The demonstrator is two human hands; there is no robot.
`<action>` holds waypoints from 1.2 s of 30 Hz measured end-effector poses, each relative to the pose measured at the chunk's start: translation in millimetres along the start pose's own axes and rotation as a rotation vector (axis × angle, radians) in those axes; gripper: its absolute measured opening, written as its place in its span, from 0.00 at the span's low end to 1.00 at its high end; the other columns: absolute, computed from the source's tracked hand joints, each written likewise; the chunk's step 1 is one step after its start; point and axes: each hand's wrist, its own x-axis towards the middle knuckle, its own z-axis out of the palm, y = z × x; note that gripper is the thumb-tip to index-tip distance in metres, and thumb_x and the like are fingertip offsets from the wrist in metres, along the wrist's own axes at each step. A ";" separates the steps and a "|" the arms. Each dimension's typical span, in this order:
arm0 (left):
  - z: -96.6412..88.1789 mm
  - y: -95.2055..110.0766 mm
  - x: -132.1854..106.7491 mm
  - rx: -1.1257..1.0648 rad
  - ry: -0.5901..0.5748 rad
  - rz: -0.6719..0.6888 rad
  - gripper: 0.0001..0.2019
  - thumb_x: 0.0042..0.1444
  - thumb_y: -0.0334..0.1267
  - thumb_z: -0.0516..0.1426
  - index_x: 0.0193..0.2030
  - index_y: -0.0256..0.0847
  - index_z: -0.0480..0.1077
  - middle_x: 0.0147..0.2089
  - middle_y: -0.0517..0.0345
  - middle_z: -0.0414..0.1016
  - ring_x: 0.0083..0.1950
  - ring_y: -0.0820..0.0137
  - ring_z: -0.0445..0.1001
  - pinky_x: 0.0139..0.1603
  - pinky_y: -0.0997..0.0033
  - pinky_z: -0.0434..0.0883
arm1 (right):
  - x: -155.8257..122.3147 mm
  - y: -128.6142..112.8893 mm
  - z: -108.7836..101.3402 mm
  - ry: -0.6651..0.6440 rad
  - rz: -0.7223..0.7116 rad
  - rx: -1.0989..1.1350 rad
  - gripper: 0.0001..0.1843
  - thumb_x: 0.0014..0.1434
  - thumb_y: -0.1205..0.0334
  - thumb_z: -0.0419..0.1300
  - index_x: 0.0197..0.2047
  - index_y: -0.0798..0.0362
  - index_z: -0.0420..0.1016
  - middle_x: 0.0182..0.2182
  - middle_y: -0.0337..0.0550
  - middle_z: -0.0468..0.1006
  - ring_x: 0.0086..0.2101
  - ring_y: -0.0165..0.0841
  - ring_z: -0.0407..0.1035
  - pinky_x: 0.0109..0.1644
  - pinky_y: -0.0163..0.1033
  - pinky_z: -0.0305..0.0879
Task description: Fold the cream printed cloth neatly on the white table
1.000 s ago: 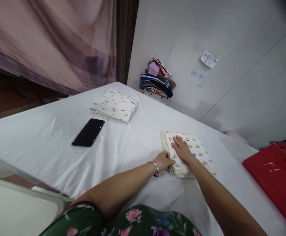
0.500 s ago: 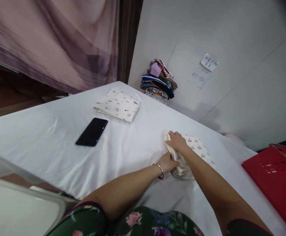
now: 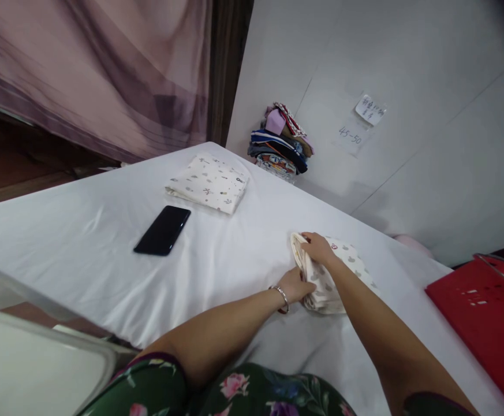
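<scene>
A folded white cloth with a grey print lies on the white-covered table, right of the middle. At its near left edge my left hand is closed on the layers, with the thumb on top; a silver bracelet circles that wrist. My right hand grips the same edge farther up, its fingertips partly hidden by the fold. Toward the far corner rests a second folded cloth, white with small printed figures. A black phone lies flat just in front of it.
A red basket stands at the table's right end. Beyond the far edge is a stack of folded clothes by the grey wall. A pink curtain hangs at the back left. A white surface sits at the lower left.
My right hand has shifted slightly right along the cloth, and the fold's top left corner now shows more. My left hand keeps its place.
</scene>
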 end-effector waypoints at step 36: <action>-1.0 -5.7 7.2 -0.195 -0.100 -0.085 0.16 0.45 0.37 0.59 0.39 0.35 0.62 0.41 0.47 0.72 0.37 0.64 0.74 0.25 0.71 0.73 | -19.7 115.5 39.0 0.132 0.241 -0.019 0.30 0.63 0.47 0.39 0.64 0.52 0.50 0.64 0.47 0.46 0.63 0.39 0.38 0.63 0.54 0.34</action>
